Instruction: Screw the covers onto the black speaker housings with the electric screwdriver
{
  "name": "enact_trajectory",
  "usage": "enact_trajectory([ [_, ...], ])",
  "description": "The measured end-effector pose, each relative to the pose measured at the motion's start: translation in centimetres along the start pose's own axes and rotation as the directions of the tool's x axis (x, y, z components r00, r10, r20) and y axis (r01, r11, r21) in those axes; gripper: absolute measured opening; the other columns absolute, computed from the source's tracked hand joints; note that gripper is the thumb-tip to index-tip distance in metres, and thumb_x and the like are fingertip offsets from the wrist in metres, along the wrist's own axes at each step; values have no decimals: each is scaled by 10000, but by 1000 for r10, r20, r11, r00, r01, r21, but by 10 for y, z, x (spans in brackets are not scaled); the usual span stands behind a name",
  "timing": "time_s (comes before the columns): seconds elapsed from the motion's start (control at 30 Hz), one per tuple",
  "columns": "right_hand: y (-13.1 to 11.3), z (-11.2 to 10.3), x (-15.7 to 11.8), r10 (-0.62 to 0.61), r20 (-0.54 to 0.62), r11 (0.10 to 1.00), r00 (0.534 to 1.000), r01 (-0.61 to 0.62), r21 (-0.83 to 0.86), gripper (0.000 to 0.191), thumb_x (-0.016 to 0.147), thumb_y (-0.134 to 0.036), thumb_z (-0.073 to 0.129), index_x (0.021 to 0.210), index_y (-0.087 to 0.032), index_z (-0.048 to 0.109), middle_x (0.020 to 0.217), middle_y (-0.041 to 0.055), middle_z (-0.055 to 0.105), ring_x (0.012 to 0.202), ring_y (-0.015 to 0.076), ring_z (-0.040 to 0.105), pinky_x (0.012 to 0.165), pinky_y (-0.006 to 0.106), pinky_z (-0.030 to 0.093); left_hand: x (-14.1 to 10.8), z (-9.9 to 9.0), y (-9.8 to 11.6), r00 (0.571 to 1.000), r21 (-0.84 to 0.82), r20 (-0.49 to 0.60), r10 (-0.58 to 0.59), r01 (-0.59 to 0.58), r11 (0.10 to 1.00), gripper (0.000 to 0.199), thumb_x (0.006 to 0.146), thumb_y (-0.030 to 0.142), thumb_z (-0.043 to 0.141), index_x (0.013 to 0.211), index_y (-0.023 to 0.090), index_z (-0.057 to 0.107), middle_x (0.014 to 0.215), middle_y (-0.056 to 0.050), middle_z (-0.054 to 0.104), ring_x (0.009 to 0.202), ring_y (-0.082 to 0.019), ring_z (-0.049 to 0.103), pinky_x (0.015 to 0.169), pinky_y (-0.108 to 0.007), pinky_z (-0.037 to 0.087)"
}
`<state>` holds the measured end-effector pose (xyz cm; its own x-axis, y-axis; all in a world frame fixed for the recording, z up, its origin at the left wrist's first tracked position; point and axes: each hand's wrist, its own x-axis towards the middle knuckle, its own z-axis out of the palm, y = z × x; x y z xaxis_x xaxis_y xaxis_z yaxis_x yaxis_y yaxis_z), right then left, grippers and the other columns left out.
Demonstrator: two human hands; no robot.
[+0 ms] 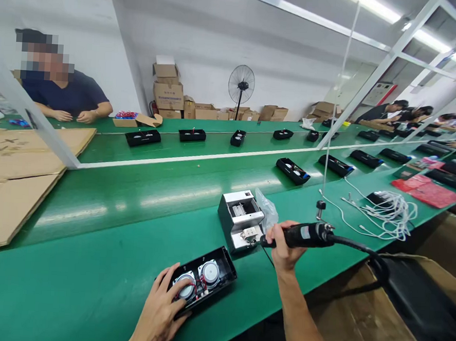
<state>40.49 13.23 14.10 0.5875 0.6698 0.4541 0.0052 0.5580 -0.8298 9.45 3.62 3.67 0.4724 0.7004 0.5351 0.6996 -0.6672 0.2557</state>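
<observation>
My left hand (166, 300) grips the near left end of a black speaker housing (221, 273), its thumb and fingers reaching over the edge. Inside the housing sit two round speaker drivers (211, 273) with red and black wires between them. My right hand (285, 246) is wrapped round a black electric screwdriver (305, 235) with a thick cable at its rear. The screwdriver's tip points left, at the front of a grey and silver screw feeder box (240, 220). Whether the tip touches a screw there is too small to tell.
A clear plastic bag (267, 210) lies behind the feeder. White cables (391, 216) and a red bag (427, 191) are at the right. More black housings (293, 171) line the belt. Flat cardboard (15, 178) lies at the left; a person (66, 94) sits across the line.
</observation>
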Motion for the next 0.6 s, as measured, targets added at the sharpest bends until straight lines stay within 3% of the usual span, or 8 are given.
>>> enact_trajectory([
  [0.17,4,16,6,62,117,997,991,-57,-50,332,807,-402,827,830,-228,546,508,-103,538,375,105,510,416,257,438,1,2,0,1000,5,26,10,-10,1000,256,751,276,884,720,236,632,1248,11,732,1430,-382,441,1155,-559,364],
  [0.3,-6,13,-6,203,296,979,933,-186,-87,326,817,-403,829,831,-233,551,478,-99,528,370,106,477,398,250,406,-1,7,1,1000,-1,-9,-15,15,1000,290,743,336,908,708,237,638,1215,7,743,1429,-380,455,1161,-564,368],
  [0.37,-20,15,-21,248,386,964,889,-265,-9,294,866,-406,788,878,-256,536,487,-118,490,366,104,451,392,239,390,-1,8,3,1000,-2,-18,-26,26,1000,296,739,348,915,698,237,644,1196,5,746,1423,-375,466,1164,-562,374],
  [0.47,-41,23,-56,209,477,935,854,-317,158,228,937,-421,705,985,-302,516,528,-135,438,359,104,402,379,225,368,1,7,6,999,-3,3,-40,40,999,285,712,357,932,692,239,673,1196,0,738,1421,-372,468,1165,-559,393],
  [0.6,-45,37,-107,165,617,908,770,-363,211,184,1002,-452,593,1064,-345,457,540,-141,406,347,109,374,376,217,353,2,5,9,997,25,62,-55,53,998,199,752,356,906,751,256,733,1199,-15,725,1432,-375,457,1169,-585,399],
])
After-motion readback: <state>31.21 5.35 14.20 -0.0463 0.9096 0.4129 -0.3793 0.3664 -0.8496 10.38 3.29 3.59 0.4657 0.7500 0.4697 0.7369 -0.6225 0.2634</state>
